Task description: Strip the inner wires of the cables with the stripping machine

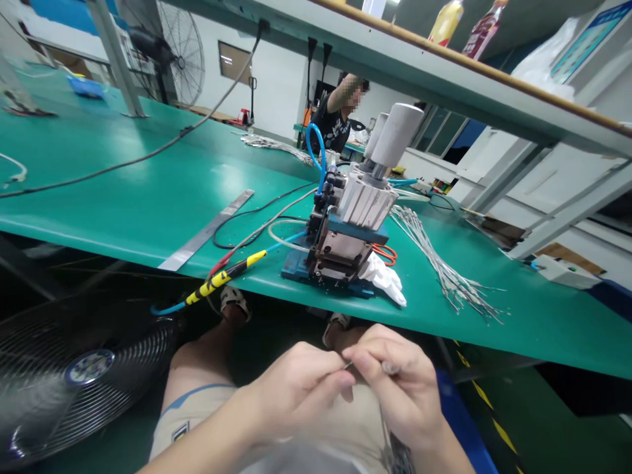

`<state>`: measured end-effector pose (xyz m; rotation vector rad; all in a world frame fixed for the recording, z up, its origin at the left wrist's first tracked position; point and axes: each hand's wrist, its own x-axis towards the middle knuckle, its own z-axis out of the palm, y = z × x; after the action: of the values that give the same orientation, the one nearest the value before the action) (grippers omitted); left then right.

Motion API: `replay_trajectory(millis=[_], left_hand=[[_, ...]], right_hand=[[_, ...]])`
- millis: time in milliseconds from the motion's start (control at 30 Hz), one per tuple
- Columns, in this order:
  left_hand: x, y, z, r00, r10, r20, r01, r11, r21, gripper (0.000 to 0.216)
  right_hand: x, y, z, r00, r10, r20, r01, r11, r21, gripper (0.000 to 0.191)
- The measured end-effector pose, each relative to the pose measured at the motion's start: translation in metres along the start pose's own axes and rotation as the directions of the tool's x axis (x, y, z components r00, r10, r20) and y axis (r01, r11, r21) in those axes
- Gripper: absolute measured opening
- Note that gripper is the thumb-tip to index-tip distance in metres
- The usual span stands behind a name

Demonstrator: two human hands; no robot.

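Both hands are held together over my lap, below the edge of the green table point(148, 197). My left hand point(296, 388) is closed in a pinch on the tip of a thin grey wire point(348, 365). My right hand point(399, 382) is closed too, its fingers curled round a bundle of thin wires point(390, 434) that runs down past my wrist. On the table just beyond the hands stands a small pneumatic machine point(348, 224) with a grey cylinder on top and blue air hoses.
A pile of cut grey wires point(444, 270) lies right of the machine, a white glove point(388, 280) and orange-handled scissors point(385, 253) beside it. A steel ruler point(207, 230) lies left. A floor fan point(74, 368) stands at lower left. Another person works at the far bench point(340, 112).
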<state>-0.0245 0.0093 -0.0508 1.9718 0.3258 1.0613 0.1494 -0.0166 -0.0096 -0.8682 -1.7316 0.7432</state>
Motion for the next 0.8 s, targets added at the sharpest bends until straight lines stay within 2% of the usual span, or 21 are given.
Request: replay_trajectory(millis=[100, 133, 233, 300, 433, 533, 667, 800], left_hand=[[-0.001, 0.001, 0.001, 0.998, 0.013, -0.06, -0.01, 0.998, 0.055, 0.033], [-0.002, 0.0, 0.0, 0.998, -0.007, -0.061, 0.011, 0.998, 0.064, 0.034], [-0.007, -0.005, -0.005, 0.995, -0.102, 0.001, 0.101, 0.994, 0.05, 0.037], [-0.009, -0.008, -0.006, 0.985, -0.167, 0.037, 0.166, 0.985, 0.044, 0.039], [-0.011, -0.011, -0.001, 0.962, -0.272, -0.024, 0.272, 0.962, 0.033, 0.038], [-0.011, -0.01, 0.007, 0.943, -0.318, -0.098, 0.32, 0.947, 0.005, 0.037], [-0.01, -0.006, 0.009, 0.968, -0.231, -0.101, 0.243, 0.961, 0.13, 0.036], [-0.006, 0.0, 0.002, 0.981, -0.171, -0.095, 0.188, 0.957, 0.22, 0.031]], right_hand=[[-0.002, 0.005, 0.004, 0.982, 0.126, -0.138, -0.119, 0.991, 0.062, 0.028], [-0.002, 0.006, 0.003, 0.987, 0.107, -0.122, -0.101, 0.993, 0.052, 0.028], [-0.006, 0.007, -0.001, 0.996, -0.071, 0.058, 0.073, 0.996, -0.044, 0.02], [-0.007, 0.008, -0.004, 0.986, -0.095, 0.135, 0.107, 0.991, -0.082, 0.02], [-0.007, 0.014, -0.004, 0.996, 0.078, 0.044, -0.074, 0.994, -0.079, 0.026], [-0.005, 0.019, -0.002, 0.99, 0.143, 0.015, -0.142, 0.989, -0.043, 0.031], [0.001, 0.02, -0.003, 0.976, 0.22, 0.008, -0.22, 0.975, -0.019, 0.032], [0.007, 0.022, -0.006, 0.969, 0.223, 0.109, -0.221, 0.975, -0.03, 0.035]])
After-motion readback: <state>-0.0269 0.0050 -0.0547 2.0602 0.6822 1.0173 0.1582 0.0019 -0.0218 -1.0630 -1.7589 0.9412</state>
